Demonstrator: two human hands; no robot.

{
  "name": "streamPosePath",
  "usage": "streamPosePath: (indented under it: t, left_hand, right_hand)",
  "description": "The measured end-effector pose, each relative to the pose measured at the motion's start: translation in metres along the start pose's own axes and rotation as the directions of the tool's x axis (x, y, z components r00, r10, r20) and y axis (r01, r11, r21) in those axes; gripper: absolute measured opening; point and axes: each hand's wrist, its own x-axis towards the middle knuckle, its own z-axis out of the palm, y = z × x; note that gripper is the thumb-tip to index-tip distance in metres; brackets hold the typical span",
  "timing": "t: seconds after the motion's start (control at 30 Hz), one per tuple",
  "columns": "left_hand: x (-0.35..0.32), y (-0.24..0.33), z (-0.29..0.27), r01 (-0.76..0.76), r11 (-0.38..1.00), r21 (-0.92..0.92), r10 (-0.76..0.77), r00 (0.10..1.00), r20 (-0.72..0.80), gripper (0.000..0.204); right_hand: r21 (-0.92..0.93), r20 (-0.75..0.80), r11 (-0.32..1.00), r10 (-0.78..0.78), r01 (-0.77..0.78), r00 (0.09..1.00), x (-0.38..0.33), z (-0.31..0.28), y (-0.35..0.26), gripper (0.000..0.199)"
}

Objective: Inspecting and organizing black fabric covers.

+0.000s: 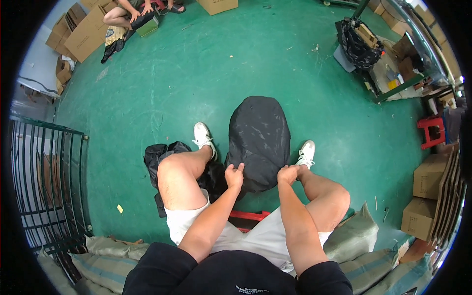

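Between two white shoes (202,134), both hands — left (234,175), right (287,174) — grip one black bag (258,137); one more black bag (162,152) lies left.

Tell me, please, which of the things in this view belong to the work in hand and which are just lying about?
In hand:
- black bag, gripped at its near edge by the left hand and the right hand
- pile of black bags by the left leg

Lying about:
- cardboard boxes at right
- red stool
- green metal cage
- filled sacks behind
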Motion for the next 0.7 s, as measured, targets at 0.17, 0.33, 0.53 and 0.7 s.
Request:
streamPosePath:
  t: [0.17,0.33,0.53,0.7]
  left_hand:
    - [-0.027,0.013,0.002,0.161,0.974,-0.160,-0.130,0.973,0.190,0.020]
    - [-0.043,0.007,-0.004,0.248,0.964,-0.098,-0.246,0.969,0.035,0.027]
    - [-0.014,0.032,0.019,-0.092,0.942,0.323,0.236,0.865,-0.442,0.048]
    - [0.035,0.123,0.053,-0.694,0.520,0.498,0.733,0.662,0.158,0.071]
  right_hand:
    - [-0.148,-0.004,0.985,-0.091,0.090,0.996,0.001,-0.001,0.001,0.025]
    - [-0.232,-0.006,0.966,-0.121,0.116,0.993,-0.004,0.002,0.000,0.023]
    - [-0.302,-0.053,0.937,-0.201,0.177,0.978,0.000,0.004,0.004,0.017]
    - [-0.290,-0.024,0.937,-0.209,0.194,0.978,0.007,0.005,0.007,0.023]
